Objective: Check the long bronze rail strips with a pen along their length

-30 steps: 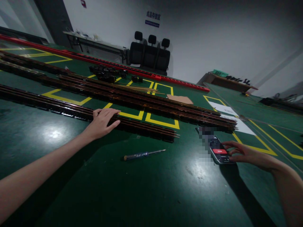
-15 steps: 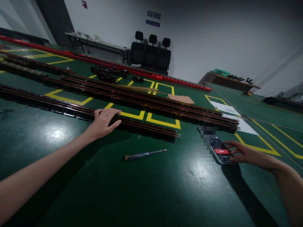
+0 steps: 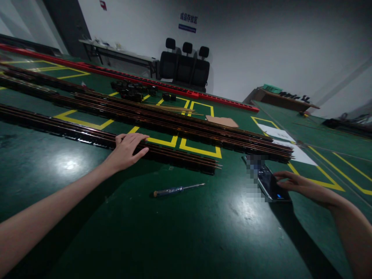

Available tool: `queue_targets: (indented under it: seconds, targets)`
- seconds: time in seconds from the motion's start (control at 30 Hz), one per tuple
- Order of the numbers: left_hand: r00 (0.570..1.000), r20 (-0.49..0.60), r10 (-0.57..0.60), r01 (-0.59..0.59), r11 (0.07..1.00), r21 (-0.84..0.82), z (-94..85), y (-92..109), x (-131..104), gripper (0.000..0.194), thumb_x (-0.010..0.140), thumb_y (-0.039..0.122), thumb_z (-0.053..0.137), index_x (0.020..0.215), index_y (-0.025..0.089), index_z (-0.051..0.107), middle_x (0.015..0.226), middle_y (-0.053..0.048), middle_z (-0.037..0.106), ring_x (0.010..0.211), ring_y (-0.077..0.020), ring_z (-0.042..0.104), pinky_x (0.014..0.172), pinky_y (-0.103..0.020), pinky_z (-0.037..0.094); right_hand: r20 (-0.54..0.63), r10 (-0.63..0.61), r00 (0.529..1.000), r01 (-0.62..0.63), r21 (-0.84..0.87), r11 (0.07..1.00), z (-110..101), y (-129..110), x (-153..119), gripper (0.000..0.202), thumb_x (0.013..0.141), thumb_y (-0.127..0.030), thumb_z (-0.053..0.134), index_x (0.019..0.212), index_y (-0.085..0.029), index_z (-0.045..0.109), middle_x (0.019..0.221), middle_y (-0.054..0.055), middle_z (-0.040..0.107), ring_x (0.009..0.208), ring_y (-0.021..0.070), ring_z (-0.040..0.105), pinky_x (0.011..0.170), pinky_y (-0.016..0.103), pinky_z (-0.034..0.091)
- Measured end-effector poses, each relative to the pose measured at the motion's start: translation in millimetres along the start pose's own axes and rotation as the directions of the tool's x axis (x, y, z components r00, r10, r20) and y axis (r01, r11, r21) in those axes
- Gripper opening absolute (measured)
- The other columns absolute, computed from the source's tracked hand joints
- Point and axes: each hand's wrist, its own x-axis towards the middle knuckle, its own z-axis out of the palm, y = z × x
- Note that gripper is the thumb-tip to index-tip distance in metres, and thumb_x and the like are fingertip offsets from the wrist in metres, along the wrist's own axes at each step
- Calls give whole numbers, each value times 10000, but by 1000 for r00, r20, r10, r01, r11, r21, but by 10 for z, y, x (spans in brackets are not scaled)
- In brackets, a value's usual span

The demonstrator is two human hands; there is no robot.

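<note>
My left hand point(image 3: 128, 152) rests across a long black rail point(image 3: 177, 157) with thin copper-coloured strips along it. Its fingers reach over the far side and the thumb lies along the near side. At the right, my right hand point(image 3: 293, 184) is at the edge of a smartphone point(image 3: 270, 182), fingertips touching or just above its dark screen. The phone appears to lie on the green table point(image 3: 186, 240), with its upper left part blurred out. A screwdriver point(image 3: 174, 190) with a clear bluish handle lies between the hands.
Behind the near rail lies a bundle of similar long rails point(image 3: 203, 131). Beyond are black parts point(image 3: 128, 90), a cardboard piece point(image 3: 223, 121), paper sheets point(image 3: 274, 132) and a long red rail point(image 3: 174, 88). Black seats point(image 3: 184, 66) stand by the wall.
The phone's screen has gone from showing a red bar to mostly dark with a small blue spot. My right hand has shifted slightly; my left hand is unmoved.
</note>
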Motion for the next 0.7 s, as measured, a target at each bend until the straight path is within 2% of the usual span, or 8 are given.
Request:
queue_targets:
  seconds: [0.17, 0.33, 0.47, 0.6, 0.7]
  targets:
    - [1000, 5, -2, 2, 1000, 4, -6, 1, -1, 450, 858, 461, 332, 1179, 203, 515, 1192, -109, 607, 1162, -291, 485, 959, -471, 265, 31, 66, 997, -68, 74, 995, 7, -7, 19, 655, 503, -618, 591, 1006, -201, 542, 1072, 143, 656, 988, 336, 623, 871, 420, 513]
    - [1000, 0, -4, 4, 1000, 3, -7, 6, 0, 443, 861, 456, 329, 1172, 201, 515, 1188, -113, 606, 1163, -294, 486, 960, -474, 263, -4, 32, 999, -31, 84, 996, 39, 70, 79, 736, 565, -658, 554, 1117, -174, 501, 1067, 150, 647, 1002, 323, 607, 813, 380, 530]
    - [1000, 5, -7, 7, 1000, 0, -11, 10, 3, 449, 860, 454, 326, 1169, 189, 515, 1184, -121, 606, 1158, -301, 488, 954, -482, 265, 10, -60, 998, 60, 20, 998, 54, 107, 102, 858, 636, -653, 501, 1333, -169, 366, 1020, 124, 649, 896, 284, 639, 783, 368, 538]
    - [1000, 9, -10, 9, 1000, 3, -11, 13, 5, 447, 858, 456, 326, 1170, 197, 514, 1185, -117, 607, 1153, -295, 490, 954, -476, 265, 0, -125, 992, 124, -103, 987, 58, 129, 117, 796, 627, -644, 497, 1277, -185, 484, 1029, 129, 625, 904, 297, 631, 785, 375, 537]
    - [1000, 7, -10, 10, 1000, 6, -9, 12, 6, 451, 855, 454, 329, 1173, 195, 516, 1183, -118, 608, 1149, -294, 492, 953, -470, 263, 13, -114, 993, 115, -148, 982, 63, 142, 117, 869, 621, -665, 490, 1328, -164, 427, 1018, 140, 615, 884, 312, 626, 782, 410, 537]
